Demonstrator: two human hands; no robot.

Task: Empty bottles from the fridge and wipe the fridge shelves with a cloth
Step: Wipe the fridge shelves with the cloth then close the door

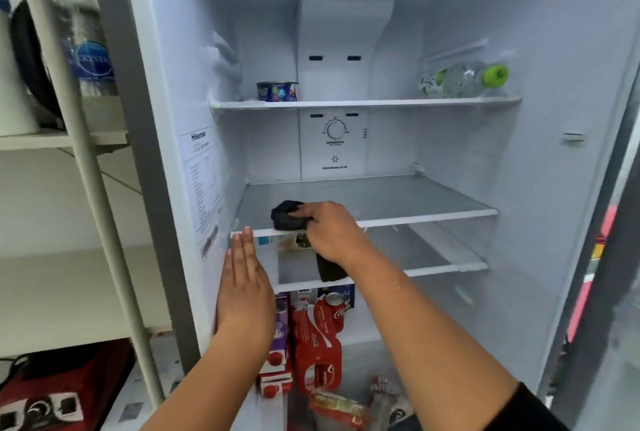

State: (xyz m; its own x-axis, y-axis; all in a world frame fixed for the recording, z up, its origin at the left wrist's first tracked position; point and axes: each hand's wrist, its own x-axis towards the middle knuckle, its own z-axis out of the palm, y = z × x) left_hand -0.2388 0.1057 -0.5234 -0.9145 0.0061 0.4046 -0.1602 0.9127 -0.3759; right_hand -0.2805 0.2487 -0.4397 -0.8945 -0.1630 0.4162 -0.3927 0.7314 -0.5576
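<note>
Right hand point(329, 233) gripping a dark cloth point(287, 214) on the middle shelf point(398, 195).
Its fingers are curling over the cloth, hiding part of it. Left hand point(244, 288) is lying flat, fingers straight, by that shelf's front corner. A bottle point(464, 79) is lying on the top shelf point(346, 104).

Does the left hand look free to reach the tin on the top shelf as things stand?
Likely yes: the left hand is open and empty, and the tin stands at the left of the top shelf, with nothing between them.
</note>
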